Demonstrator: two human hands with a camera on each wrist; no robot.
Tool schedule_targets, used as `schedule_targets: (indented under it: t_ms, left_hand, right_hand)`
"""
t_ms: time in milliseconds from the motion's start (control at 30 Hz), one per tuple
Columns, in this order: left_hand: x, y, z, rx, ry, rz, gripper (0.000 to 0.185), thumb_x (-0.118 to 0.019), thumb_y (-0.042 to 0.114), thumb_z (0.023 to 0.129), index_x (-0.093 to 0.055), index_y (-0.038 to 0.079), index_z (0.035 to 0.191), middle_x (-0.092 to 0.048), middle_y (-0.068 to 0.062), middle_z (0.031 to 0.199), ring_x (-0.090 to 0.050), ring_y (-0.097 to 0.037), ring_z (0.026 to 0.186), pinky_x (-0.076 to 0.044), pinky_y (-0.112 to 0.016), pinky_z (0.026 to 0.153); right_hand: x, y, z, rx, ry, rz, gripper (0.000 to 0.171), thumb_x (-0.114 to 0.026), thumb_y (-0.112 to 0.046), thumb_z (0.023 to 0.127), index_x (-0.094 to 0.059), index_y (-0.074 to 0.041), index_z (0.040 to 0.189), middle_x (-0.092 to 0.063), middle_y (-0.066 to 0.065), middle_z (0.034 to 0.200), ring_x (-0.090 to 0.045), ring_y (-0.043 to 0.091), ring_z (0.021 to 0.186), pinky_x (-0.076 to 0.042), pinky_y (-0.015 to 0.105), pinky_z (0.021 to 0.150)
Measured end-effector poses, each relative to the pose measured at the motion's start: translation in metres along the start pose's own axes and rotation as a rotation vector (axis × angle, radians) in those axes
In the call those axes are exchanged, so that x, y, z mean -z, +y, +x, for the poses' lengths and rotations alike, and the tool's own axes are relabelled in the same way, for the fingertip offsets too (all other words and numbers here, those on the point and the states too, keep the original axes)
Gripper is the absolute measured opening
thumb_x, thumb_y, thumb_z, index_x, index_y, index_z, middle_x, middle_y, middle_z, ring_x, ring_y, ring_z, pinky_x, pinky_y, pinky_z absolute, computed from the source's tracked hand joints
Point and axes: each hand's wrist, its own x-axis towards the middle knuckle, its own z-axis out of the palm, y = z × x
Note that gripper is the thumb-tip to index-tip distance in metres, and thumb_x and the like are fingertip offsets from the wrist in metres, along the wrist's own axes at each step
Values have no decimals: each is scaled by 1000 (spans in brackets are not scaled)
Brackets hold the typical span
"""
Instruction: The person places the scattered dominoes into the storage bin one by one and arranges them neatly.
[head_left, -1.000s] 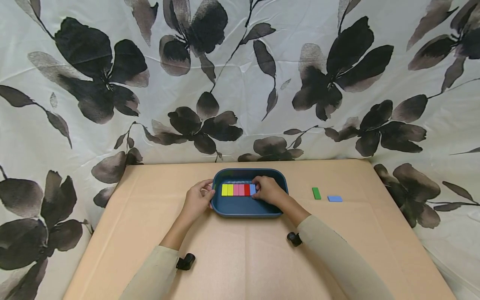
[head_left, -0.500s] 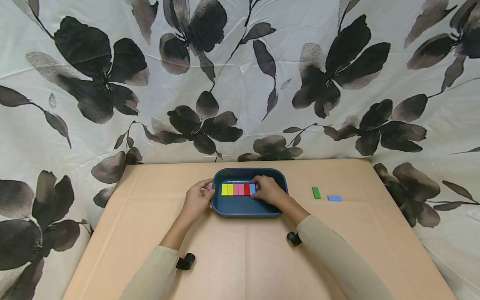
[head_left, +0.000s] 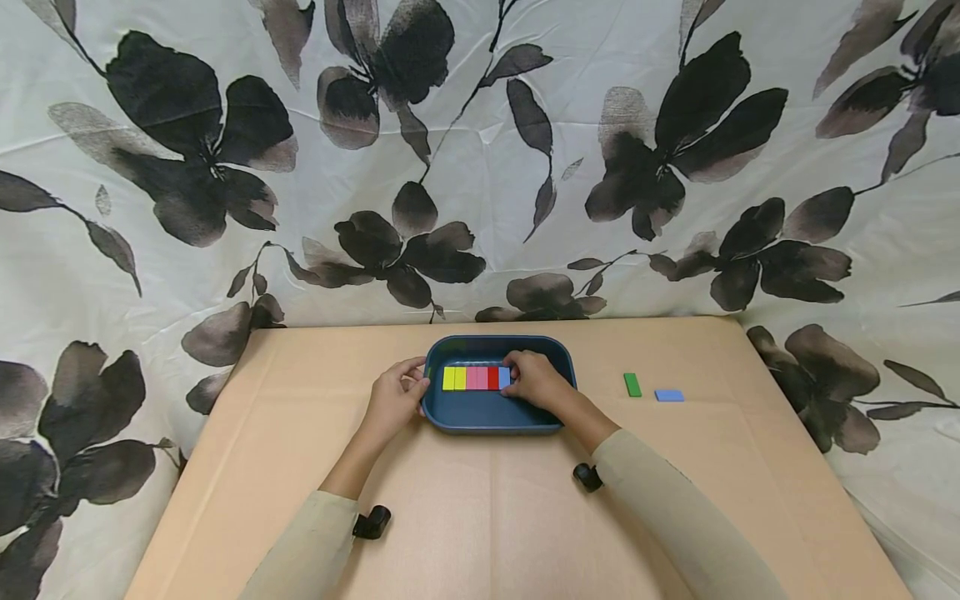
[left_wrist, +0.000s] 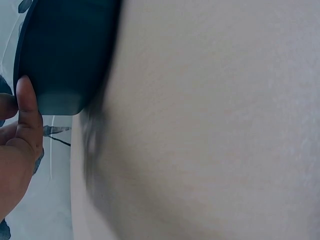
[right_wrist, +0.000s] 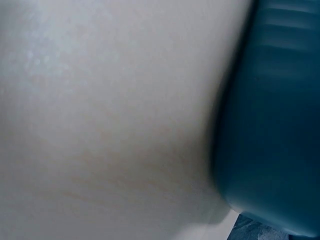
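A dark blue tray [head_left: 487, 419] lies on the table with a row of small flat tiles inside: two yellow [head_left: 454, 378], two pink [head_left: 476, 378], one red [head_left: 493, 378] and one blue tile [head_left: 505, 377] at the right end. My left hand [head_left: 396, 393] holds the tray's left rim; the left wrist view shows its thumb [left_wrist: 27, 97] against the outer wall. Over the tray, my right hand [head_left: 536, 382] pinches the blue tile, its fingers hiding part of it. Only the tray's outer wall [right_wrist: 270, 125] and the table show in the right wrist view, not the hand.
Right of the tray, a green tile [head_left: 633, 385] and another blue tile [head_left: 670, 396] lie apart on the tan table [head_left: 480, 517]. Behind the table hangs a white cloth [head_left: 525, 275] with dark flowers. Small black devices sit at both wrists.
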Motion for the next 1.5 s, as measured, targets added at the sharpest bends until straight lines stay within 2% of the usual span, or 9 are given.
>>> schedule_targets:
  t_ms: [267,533,700,900,1033,1167,1333,1500]
  left_hand:
    - [0,0,-1,3,2,-13,40,-65,1,99,-61,-1,138,-59,-17,104,-61,-16,60,-62,-41,53]
    - [0,2,-2,6,1,-21,40,-65,0,99,-60,-1,138,-59,-17,105,-61,-15,61,-63,-42,54]
    - [1,1,-1,12,4,-20,40,-65,1,99,-60,0,139,-59,-17,104,-61,-15,59,-63,-43,54]
    - [1,1,0,14,6,-16,40,-65,2,99,-60,-1,139,-59,-17,104,-61,-15,60,-63,-45,55]
    - [1,2,1,12,7,-12,40,-65,1,99,-60,-1,139,-60,-17,105,-62,-15,61,-63,-43,54]
    - [0,3,1,10,3,-11,41,-65,0,99,-60,-2,139,-60,-17,105,-63,-17,62,-62,-40,52]
    - [0,3,0,11,0,-14,41,-65,1,99,-59,-2,139,-60,-17,105,-64,-20,63,-62,-41,52]
    - [-1,3,-1,13,-2,-10,41,-65,1,99,-60,-1,139,-60,-17,106,-63,-17,62,-62,-42,53]
  right_hand:
    - [0,0,0,13,-2,-8,46,-90,-17,80,-69,-1,118,-60,5,86,-56,16,77,-51,24,66]
    - [7,-1,-6,9,-2,31,52,-91,-18,80,-67,-1,122,-60,5,87,-57,14,75,-51,24,67]
    - [27,-2,-16,44,35,94,51,-88,-14,83,-65,-1,126,-60,6,90,-59,14,75,-54,25,69]
    - [62,5,-34,135,97,170,51,-84,-12,87,-64,-1,132,-64,11,100,-60,19,86,-59,28,76]
    - [84,24,-52,178,133,204,52,-83,-9,87,-62,-1,134,-66,17,107,-63,20,90,-61,32,81]
    - [99,53,-71,183,183,214,49,-82,-4,87,-63,-1,132,-67,18,109,-67,23,93,-63,35,84]
    - [113,90,-91,127,211,176,44,-78,-7,92,-63,-1,132,-70,20,112,-70,29,100,-63,43,90]
    - [121,123,-112,35,198,116,45,-74,-10,95,-59,-1,137,-70,21,121,-68,37,112,-59,53,97]
